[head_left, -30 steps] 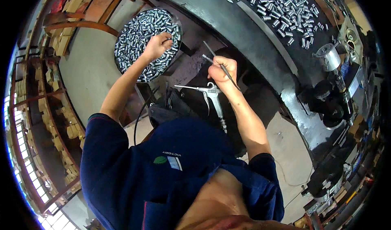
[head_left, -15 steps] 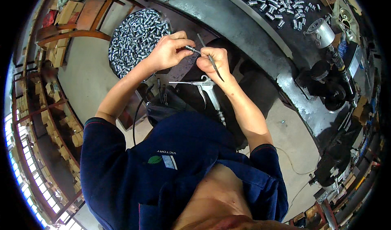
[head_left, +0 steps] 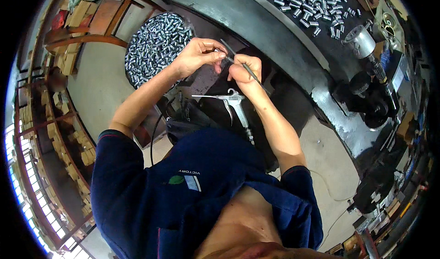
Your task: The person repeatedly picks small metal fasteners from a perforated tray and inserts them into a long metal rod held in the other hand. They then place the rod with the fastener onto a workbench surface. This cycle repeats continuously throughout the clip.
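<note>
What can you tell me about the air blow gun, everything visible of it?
The air blow gun looks silvery and metallic. A long, thin nozzle points to the picture's left; a small hook curls at the top, a curved lever stands apart from the ribbed grip, and a fitting ends it. It shows side-on below the right hand, over something dark; what supports it is unclear. Neither hand touches it.

The rod (head_left: 251,73) is grey, cylinders (head_left: 158,48) silver, shirt (head_left: 133,190) navy (with green leaf (head_left: 176,180)).

Smooth, glossy metal cylinders (head_left: 156,48)
</note>
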Action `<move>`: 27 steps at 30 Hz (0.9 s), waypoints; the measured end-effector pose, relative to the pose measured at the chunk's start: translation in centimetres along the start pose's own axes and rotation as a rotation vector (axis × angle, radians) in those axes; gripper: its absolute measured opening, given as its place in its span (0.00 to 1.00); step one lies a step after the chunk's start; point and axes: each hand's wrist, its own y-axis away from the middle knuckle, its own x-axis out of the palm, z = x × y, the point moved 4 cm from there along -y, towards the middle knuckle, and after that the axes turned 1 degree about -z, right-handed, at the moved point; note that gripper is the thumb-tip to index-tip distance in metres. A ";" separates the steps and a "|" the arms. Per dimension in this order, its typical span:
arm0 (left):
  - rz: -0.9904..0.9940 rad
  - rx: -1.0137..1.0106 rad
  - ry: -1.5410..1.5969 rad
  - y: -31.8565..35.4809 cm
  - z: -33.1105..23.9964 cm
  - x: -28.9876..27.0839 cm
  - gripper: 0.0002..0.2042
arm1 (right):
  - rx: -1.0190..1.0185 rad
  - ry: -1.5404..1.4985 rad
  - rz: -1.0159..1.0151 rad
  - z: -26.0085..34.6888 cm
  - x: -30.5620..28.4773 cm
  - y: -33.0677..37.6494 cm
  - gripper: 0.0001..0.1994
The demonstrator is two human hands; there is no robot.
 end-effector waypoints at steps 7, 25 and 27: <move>-0.415 0.322 -0.996 -0.4 -0.5 -5.0 0.09 | -0.033 -0.160 0.126 2.7 0.4 0.7 0.10; -0.175 0.527 -1.061 -1.1 -0.8 0.5 0.14 | -0.195 0.235 0.085 2.0 1.1 0.3 0.12; -0.246 0.557 -1.164 -1.7 -1.8 -1.3 0.12 | -0.372 0.301 0.076 3.5 0.7 0.5 0.14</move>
